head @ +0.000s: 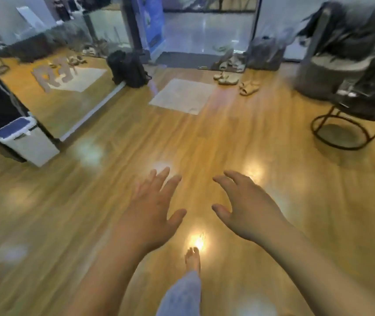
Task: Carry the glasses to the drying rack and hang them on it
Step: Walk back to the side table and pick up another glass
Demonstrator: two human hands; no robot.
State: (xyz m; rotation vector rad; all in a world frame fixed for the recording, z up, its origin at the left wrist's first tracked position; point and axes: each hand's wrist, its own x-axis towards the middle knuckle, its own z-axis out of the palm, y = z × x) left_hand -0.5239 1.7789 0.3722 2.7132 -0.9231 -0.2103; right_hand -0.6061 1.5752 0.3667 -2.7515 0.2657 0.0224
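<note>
My left hand [150, 208] and my right hand [248, 206] are stretched out in front of me over a wooden floor [250, 137], palms down. Both hold nothing and their fingers are spread. No glasses and no drying rack are in view. The picture is blurred by motion. Below my hands I see my own bare foot [193, 258] and a light trouser leg.
A white bin with a blue lid [22, 137] stands at the left by a mirror wall. A black bag [128, 68] and a pale mat [182, 95] lie ahead, with sandals [248, 86] near a glass door. A round chair draped with clothes [350, 92] is at the right.
</note>
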